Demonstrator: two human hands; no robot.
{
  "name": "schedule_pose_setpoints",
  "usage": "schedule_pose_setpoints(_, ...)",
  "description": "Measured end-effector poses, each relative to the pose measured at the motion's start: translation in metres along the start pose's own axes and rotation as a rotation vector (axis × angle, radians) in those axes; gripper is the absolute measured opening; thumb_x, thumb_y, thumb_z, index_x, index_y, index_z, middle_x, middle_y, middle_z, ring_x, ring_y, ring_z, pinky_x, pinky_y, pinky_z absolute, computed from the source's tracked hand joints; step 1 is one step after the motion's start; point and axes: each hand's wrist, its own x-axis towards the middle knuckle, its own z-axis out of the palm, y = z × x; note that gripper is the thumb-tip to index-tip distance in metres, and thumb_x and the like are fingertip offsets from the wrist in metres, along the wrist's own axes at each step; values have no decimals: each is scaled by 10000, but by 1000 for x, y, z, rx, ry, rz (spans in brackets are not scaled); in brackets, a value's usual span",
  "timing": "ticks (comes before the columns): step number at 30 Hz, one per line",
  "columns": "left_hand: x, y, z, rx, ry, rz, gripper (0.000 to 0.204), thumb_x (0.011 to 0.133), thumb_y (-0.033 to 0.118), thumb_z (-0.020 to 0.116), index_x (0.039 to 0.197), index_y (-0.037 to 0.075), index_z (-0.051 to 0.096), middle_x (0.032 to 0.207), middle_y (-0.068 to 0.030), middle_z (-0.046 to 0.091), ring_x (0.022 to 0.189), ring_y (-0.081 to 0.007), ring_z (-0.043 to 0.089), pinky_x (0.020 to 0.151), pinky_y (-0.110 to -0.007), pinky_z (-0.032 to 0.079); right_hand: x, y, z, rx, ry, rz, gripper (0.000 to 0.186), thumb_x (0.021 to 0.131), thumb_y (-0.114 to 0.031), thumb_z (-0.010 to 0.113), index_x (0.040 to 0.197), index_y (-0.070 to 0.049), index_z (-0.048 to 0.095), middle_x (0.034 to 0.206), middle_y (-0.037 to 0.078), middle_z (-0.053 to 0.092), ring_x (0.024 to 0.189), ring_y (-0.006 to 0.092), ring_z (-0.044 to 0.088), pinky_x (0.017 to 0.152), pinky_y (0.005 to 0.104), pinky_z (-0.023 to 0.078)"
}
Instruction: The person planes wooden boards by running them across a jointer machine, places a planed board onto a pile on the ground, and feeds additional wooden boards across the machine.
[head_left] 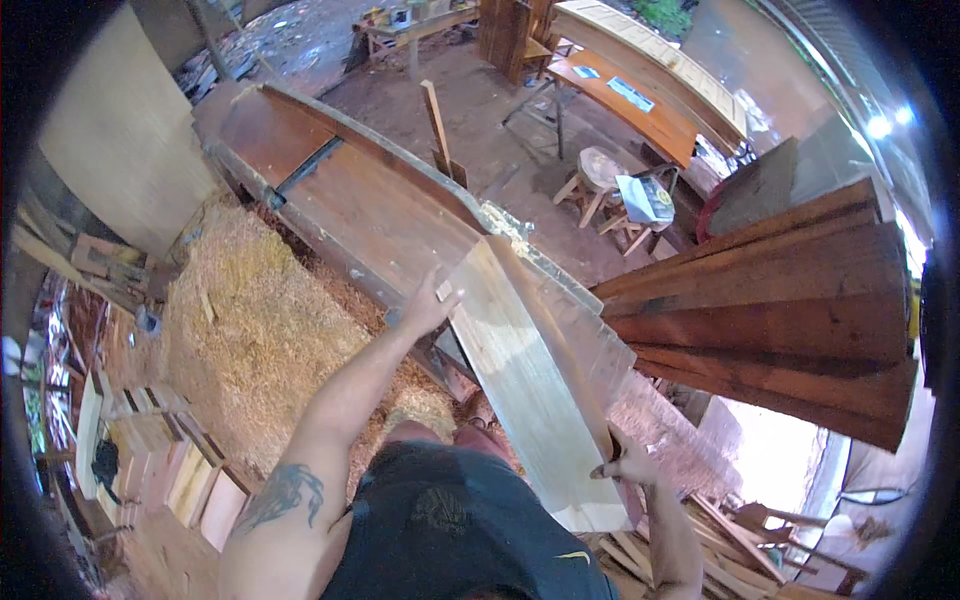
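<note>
A pale wooden board [520,375] lies lengthwise before me, its far end over the near part of a long jointer bed [395,205]. My left hand [430,305] grips its left edge close to the far end, fingers on the top face. At the near end, my right hand [628,460] holds the right edge, thumb on top and the other fingers partly hidden. The bed has a reddish-brown surface, with a dark crosswise gap [310,165] farther along. A raised fence [375,150] runs down its right side.
A big heap of wood shavings [250,310] lies left of the machine. Dark planks [770,300] jut in from the right. Cut boards [180,465] are stacked at lower left, offcuts [735,540] at lower right. Beyond stand wooden stools [600,170] and an orange-brown table [640,110].
</note>
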Motion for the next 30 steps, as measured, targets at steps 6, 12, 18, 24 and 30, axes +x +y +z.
schedule_pose_setpoints(6, 52, -1, 70, 37, -54, -234, 986, 849, 550, 755, 1528, -26, 331, 1435, -318, 502, 1331, -419, 516, 1124, -439, 416, 100, 92, -70, 280, -115, 276, 1050, 553, 88, 722, 1548, -12, 404, 1272, 95, 639, 1076, 214, 627, 877, 331, 531)
schedule_pose_setpoints(12, 28, -5, 85, -97, 9, -298, 914, 908, 480, 716, 1540, -30, 297, 1442, -312, 495, 1341, -421, 505, 1133, -452, 404, 168, 129, -109, 152, -38, 100, 679, 644, -20, 742, 1312, -40, 621, 1152, 139, 672, 1070, 255, 641, 917, 359, 520)
schedule_pose_setpoints(18, 7, 19, 112, 698, 20, -134, 801, 915, 372, 697, 1527, -11, 350, 1599, -318, 252, 1506, -451, 220, 1232, -560, 171, 164, 179, -122, -361, 484, -70, 545, 752, -257, 791, 1238, -34, 687, 1394, 211, 576, 1319, 376, 499, 1109, 448, 414)
schedule_pose_setpoints(24, -54, 38, 181, 682, -127, -13, 800, 945, 483, 589, 1565, 42, 339, 1633, -348, 122, 1518, -532, 105, 1220, -650, 66, 85, 296, -74, 308, 778, 362, 346, 880, -214, 674, 1162, -14, 662, 1126, 158, 681, 1063, 324, 637, 929, 437, 499)
schedule_pose_setpoints(30, -42, 55, 211, 645, -172, -107, 875, 955, 626, 472, 1620, 102, 254, 1650, -354, 26, 1527, -544, -36, 1134, -781, -2, 96, 306, -16, 671, 575, 511, 385, 1027, -420, 553, 806, -116, 637, 654, 65, 624, 479, 192, 554, 426, 336, 406)
